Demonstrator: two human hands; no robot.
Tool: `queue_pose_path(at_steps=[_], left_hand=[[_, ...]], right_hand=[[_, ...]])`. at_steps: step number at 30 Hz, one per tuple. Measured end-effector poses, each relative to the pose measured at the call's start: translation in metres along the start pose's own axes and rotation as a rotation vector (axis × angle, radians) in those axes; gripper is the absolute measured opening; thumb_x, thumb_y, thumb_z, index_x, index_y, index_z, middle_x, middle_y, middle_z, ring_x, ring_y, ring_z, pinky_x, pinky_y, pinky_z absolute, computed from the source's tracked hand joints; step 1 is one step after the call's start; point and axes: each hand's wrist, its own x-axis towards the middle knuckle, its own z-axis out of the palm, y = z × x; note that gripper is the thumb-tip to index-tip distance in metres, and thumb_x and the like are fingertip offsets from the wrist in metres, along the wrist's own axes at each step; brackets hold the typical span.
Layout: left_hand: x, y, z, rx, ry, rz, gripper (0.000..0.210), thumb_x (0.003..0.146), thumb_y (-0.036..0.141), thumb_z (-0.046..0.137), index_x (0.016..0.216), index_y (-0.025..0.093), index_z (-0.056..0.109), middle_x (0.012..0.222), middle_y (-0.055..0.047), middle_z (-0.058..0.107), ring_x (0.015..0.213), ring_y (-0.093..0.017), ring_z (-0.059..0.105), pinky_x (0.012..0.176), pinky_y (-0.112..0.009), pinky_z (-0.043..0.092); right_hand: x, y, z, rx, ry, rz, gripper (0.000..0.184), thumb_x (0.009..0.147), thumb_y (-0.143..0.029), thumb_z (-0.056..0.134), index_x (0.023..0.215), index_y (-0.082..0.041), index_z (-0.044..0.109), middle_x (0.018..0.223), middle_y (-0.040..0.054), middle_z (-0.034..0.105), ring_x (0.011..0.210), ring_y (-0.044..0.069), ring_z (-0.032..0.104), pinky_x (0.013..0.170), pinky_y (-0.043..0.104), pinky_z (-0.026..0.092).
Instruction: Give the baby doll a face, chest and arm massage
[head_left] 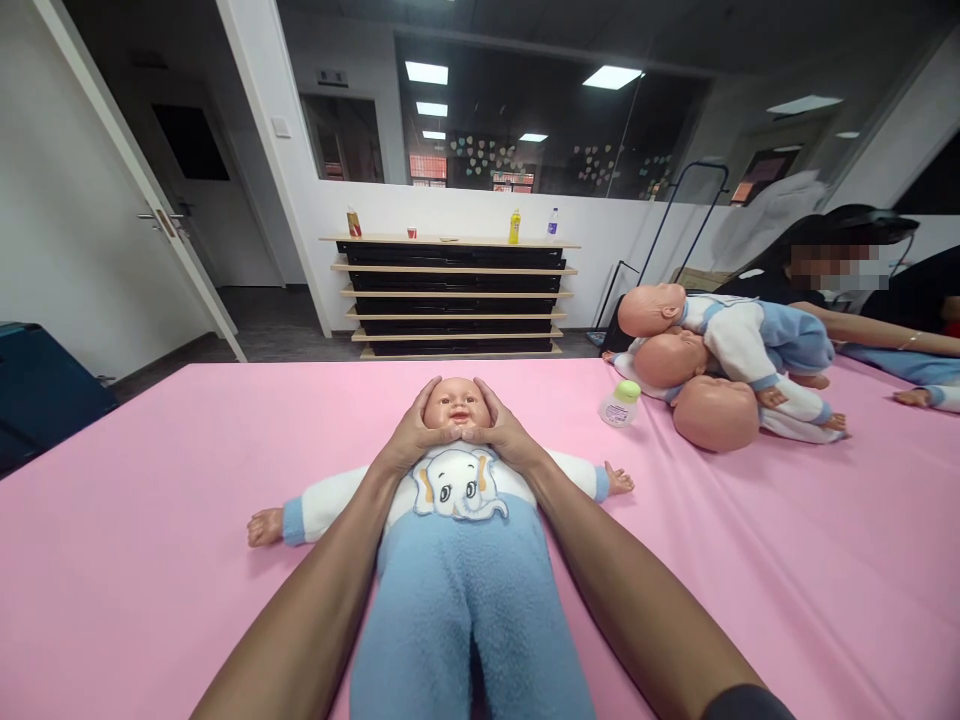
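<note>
A baby doll [465, 560] lies on its back on a pink-covered table, its arms spread to both sides. It wears a blue and white fleece suit with an elephant on the chest. My left hand [415, 428] cups one side of the doll's head, fingers curved along the cheek and temple. On the opposite side, my right hand [507, 432] holds the head in the same way. Both thumbs meet just below the mouth, at the chin. The doll's face stays visible between my palms.
Several similar dolls [716, 412] are piled at the right, with a small green-capped bottle [620, 404] beside them. Another person's forearm [877, 322] reaches in at the far right. Stacked boards [454, 268] carrying bottles stand beyond the pink table [135, 520].
</note>
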Motion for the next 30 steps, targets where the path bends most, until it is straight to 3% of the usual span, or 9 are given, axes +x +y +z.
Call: queue_pose_path(at_steps=[7, 12, 16, 22, 30], left_hand=[[0.0004, 0.0009, -0.0008, -0.308, -0.053, -0.09, 0.101, 0.062, 0.014, 0.076, 0.147, 0.031, 0.023, 0.147, -0.009, 0.036, 0.129, -0.03, 0.045, 0.114, -0.049, 0.033], [0.0028, -0.0032, -0.0051, -0.378, -0.06, -0.066, 0.09, 0.067, 0.02, 0.073, 0.145, 0.028, 0.029, 0.148, -0.008, 0.036, 0.134, -0.028, 0.04, 0.117, -0.044, 0.03], [0.0022, -0.0037, -0.0028, -0.316, -0.047, -0.052, 0.092, 0.069, 0.03, 0.074, 0.147, 0.028, 0.026, 0.147, -0.01, 0.035, 0.133, -0.03, 0.041, 0.114, -0.047, 0.032], [0.0004, -0.0027, -0.001, -0.043, 0.011, -0.003, 0.109, 0.058, 0.022, 0.082, 0.148, 0.031, 0.021, 0.151, -0.008, 0.029, 0.138, -0.032, 0.032, 0.116, -0.048, 0.027], [0.0012, -0.0059, -0.0055, -0.024, -0.017, -0.005, 0.117, 0.054, 0.021, 0.084, 0.149, 0.033, 0.017, 0.151, -0.01, 0.027, 0.136, -0.034, 0.035, 0.113, -0.05, 0.031]], right_hand=[[0.0026, -0.0005, -0.0029, 0.202, -0.065, 0.05, 0.108, 0.059, -0.024, 0.083, 0.148, -0.03, 0.022, 0.148, 0.0054, 0.034, 0.131, 0.024, 0.043, 0.112, 0.04, 0.036], [0.0025, 0.0001, -0.0057, 0.243, -0.102, 0.075, 0.103, 0.066, -0.03, 0.079, 0.148, -0.033, 0.018, 0.146, 0.005, 0.037, 0.129, 0.022, 0.046, 0.114, 0.042, 0.033], [0.0014, 0.0015, -0.0036, 0.183, -0.078, 0.062, 0.102, 0.067, -0.031, 0.079, 0.148, -0.033, 0.017, 0.148, 0.0041, 0.033, 0.131, 0.022, 0.044, 0.114, 0.041, 0.033], [-0.0004, 0.0028, -0.0002, -0.023, 0.002, 0.004, 0.113, 0.057, -0.023, 0.084, 0.148, -0.032, 0.018, 0.149, 0.0037, 0.031, 0.132, 0.024, 0.041, 0.112, 0.043, 0.036], [-0.0002, 0.0011, 0.0005, -0.055, 0.014, -0.004, 0.116, 0.054, -0.027, 0.086, 0.148, -0.032, 0.019, 0.15, 0.0041, 0.028, 0.132, 0.025, 0.04, 0.111, 0.041, 0.036]])
